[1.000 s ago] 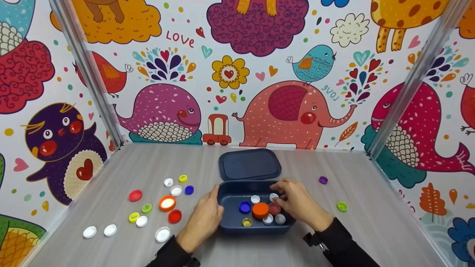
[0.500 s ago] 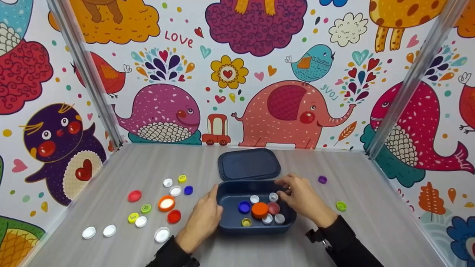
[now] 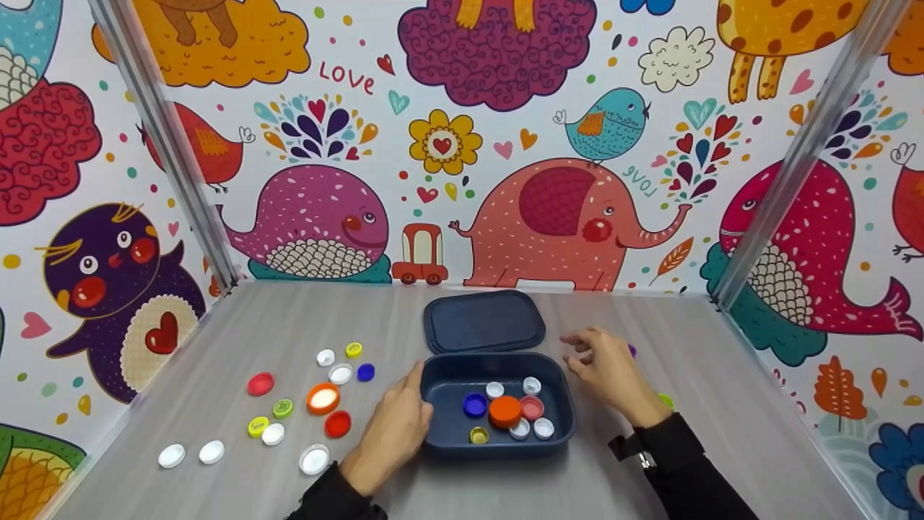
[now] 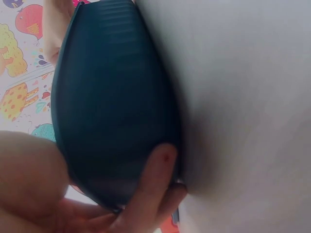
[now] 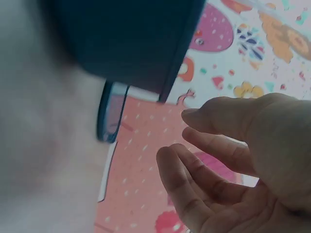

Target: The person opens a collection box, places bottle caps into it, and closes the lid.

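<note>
A dark blue rectangular box [image 3: 498,448] stands in the middle of the table, holding several bottle caps, among them an orange cap [image 3: 504,412], a blue cap [image 3: 475,404] and a small yellow cap [image 3: 478,435]. My left hand [image 3: 390,426] holds the box at its left end; in the left wrist view, fingers [image 4: 155,179] lie against its outer wall. To the right of the box, above the table, is my right hand [image 3: 610,372], fingers loosely bent with nothing between them. Behind it, a purple cap [image 3: 632,350] and a green cap [image 3: 665,399] show in part.
The box's dark lid [image 3: 484,321] lies flat behind it. Left of the box, several caps are scattered, including a red cap [image 3: 337,424], an orange-rimmed cap [image 3: 323,399] and a white cap [image 3: 172,456]. Printed panels [image 3: 433,72] with metal posts [image 3: 173,144] enclose the table.
My right hand has drawn back from over the box's right side and moved right, past its rim. A white cap by its fingers now lies uncovered in the box. The left hand stays put.
</note>
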The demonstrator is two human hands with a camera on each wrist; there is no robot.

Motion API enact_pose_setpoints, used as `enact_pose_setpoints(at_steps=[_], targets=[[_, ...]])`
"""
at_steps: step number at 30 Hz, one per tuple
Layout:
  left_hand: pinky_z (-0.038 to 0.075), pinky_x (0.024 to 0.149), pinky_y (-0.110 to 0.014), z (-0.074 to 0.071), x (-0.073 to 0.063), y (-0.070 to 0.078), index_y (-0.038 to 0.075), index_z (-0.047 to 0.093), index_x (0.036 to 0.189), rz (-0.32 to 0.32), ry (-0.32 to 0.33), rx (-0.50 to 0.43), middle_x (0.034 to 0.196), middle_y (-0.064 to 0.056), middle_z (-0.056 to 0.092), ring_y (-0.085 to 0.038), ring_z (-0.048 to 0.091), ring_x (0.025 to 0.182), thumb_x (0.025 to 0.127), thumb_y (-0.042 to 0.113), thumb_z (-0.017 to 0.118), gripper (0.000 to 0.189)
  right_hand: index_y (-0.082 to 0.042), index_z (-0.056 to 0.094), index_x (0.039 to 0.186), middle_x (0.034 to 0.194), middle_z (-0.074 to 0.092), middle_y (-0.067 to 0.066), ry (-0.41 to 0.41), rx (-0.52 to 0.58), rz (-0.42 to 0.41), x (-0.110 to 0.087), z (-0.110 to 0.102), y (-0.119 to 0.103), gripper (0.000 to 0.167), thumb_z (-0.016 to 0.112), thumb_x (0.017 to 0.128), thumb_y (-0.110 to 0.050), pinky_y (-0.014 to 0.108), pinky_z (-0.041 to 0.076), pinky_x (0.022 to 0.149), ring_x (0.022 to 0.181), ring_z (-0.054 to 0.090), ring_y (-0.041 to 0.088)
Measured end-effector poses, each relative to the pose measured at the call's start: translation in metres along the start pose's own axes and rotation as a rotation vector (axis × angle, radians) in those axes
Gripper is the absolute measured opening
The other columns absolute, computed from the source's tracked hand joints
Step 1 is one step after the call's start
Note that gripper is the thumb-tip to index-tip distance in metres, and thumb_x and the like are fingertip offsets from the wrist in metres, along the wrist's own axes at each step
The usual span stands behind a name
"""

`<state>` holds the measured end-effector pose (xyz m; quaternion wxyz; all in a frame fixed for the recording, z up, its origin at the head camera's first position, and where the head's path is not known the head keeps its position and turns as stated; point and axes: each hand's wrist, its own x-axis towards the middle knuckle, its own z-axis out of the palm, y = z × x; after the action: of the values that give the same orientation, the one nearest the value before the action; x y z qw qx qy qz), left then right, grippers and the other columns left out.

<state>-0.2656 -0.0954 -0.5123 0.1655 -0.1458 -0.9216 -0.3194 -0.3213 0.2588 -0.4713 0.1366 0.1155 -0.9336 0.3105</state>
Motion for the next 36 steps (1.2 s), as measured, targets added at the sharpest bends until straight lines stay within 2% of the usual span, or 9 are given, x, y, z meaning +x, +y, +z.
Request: enact_pose_setpoints(at_steps=[6,11,15,19,25,32,36], targets=[[0.068,0.102,-0.060,-0.001,-0.002,-0.001,-0.014,0.059,0.158,-0.001,-0.006,0.001,0.145,-0.032,0.076,-0.047,0.081,0.123,0.097,-0.005,0.074,0.064,0.006,0.081,0.134,0.131,0.079,0.029,0.020,0.009,0.052,0.006,-0.004,0.027,0.033,0.082,0.101,0.003,0.061,0.069,0.101,0.117,0.079,0.046],[0.067,0.105,-0.061,-0.002,-0.001,0.000,-0.013,0.058,0.159,-0.024,-0.022,-0.011,0.146,-0.033,0.076,-0.048,0.080,0.126,0.098,-0.004,0.074,0.064,0.006,0.079,0.138,0.137,0.076,0.030,0.022,-0.060,0.103,0.008,-0.009,0.047,0.035,0.080,0.104,-0.001,0.065,0.064,0.108,0.125,0.075,0.048],[0.066,0.107,-0.062,-0.002,0.000,0.001,-0.012,0.058,0.160,-0.036,-0.026,-0.009,0.147,-0.033,0.076,-0.048,0.079,0.128,0.099,-0.004,0.075,0.064,0.007,0.076,0.143,0.140,0.073,0.032,-0.004,-0.068,0.168,0.010,-0.012,0.061,0.038,0.077,0.107,-0.003,0.064,0.063,0.108,0.121,0.071,0.046],[0.065,0.109,-0.061,-0.001,0.000,0.000,-0.013,0.058,0.160,-0.023,-0.015,-0.002,0.147,-0.033,0.076,-0.049,0.079,0.130,0.098,-0.004,0.075,0.064,0.009,0.072,0.148,0.143,0.069,0.035,-0.025,-0.059,0.228,0.012,-0.016,0.075,0.041,0.074,0.110,-0.005,0.064,0.062,0.110,0.119,0.069,0.045],[0.065,0.111,-0.061,0.000,0.000,-0.001,-0.014,0.058,0.159,-0.007,-0.010,-0.009,0.147,-0.035,0.075,-0.049,0.078,0.131,0.098,-0.004,0.074,0.064,0.010,0.066,0.154,0.156,0.059,0.039,-0.053,-0.038,0.309,0.016,-0.017,0.092,0.047,0.074,0.111,-0.008,0.070,0.057,0.121,0.135,0.064,0.051],[0.067,0.104,-0.061,-0.001,-0.001,0.000,-0.014,0.058,0.159,-0.001,-0.009,0.002,0.145,-0.034,0.076,-0.049,0.081,0.125,0.097,-0.005,0.074,0.064,0.015,0.063,0.154,0.153,0.060,0.042,-0.084,-0.084,0.304,0.020,-0.017,0.104,0.054,0.078,0.107,-0.007,0.073,0.052,0.125,0.136,0.062,0.055],[0.066,0.107,-0.062,-0.002,0.000,0.001,-0.015,0.057,0.160,-0.013,-0.027,-0.011,0.148,-0.036,0.074,-0.050,0.079,0.129,0.098,-0.004,0.074,0.065,0.015,0.062,0.156,0.155,0.060,0.041,-0.113,-0.083,0.327,0.024,-0.017,0.107,0.054,0.077,0.108,-0.006,0.073,0.052,0.126,0.137,0.062,0.055]])
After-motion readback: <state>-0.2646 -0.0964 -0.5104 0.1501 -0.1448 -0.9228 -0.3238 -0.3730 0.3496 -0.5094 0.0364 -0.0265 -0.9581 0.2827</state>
